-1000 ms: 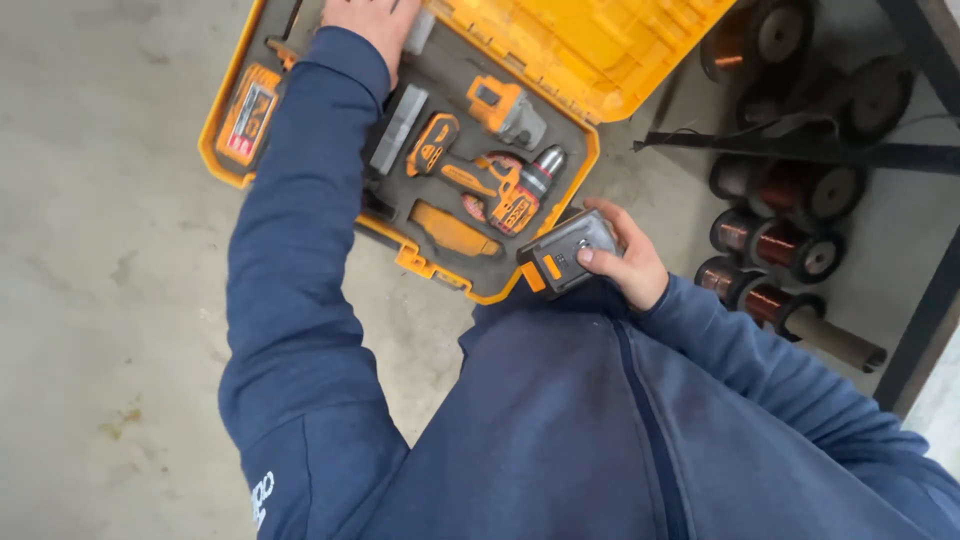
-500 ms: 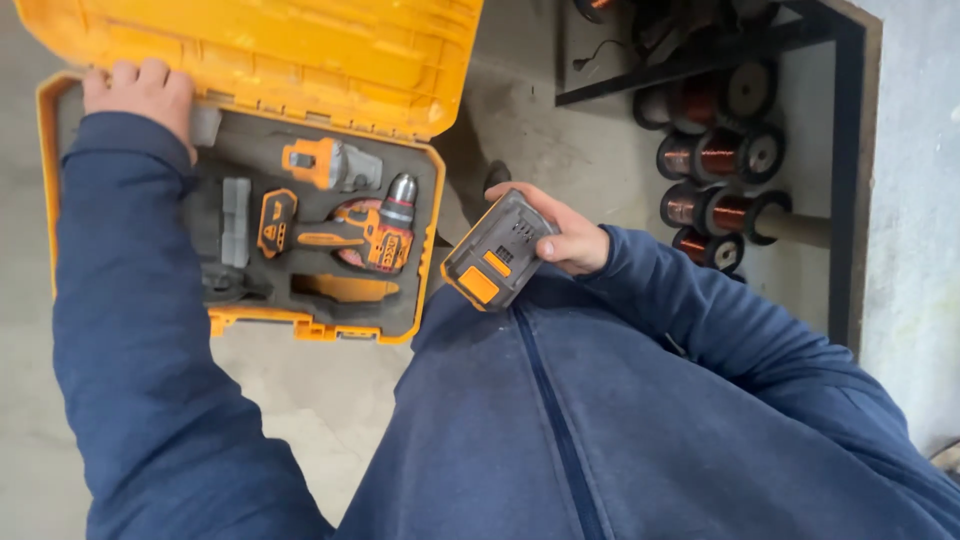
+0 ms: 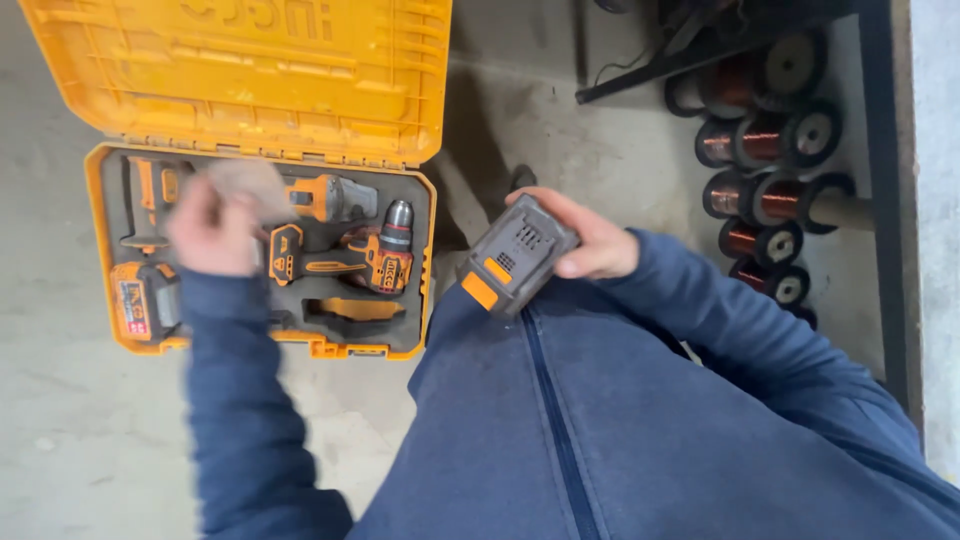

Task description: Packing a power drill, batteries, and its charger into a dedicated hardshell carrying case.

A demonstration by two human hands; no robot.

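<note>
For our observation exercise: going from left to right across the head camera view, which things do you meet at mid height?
Spare battery in the case → left hand → drill → right wall of the yellow tool case → grey battery pack → right hand → copper wire spools.

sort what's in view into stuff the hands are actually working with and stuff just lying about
In hand or being worked with:
- battery pack, held in the right hand
- open yellow tool case, with the blurred left hand over it
- drill lying in the case

Lying about:
- copper wire spools
- black metal frame
</note>
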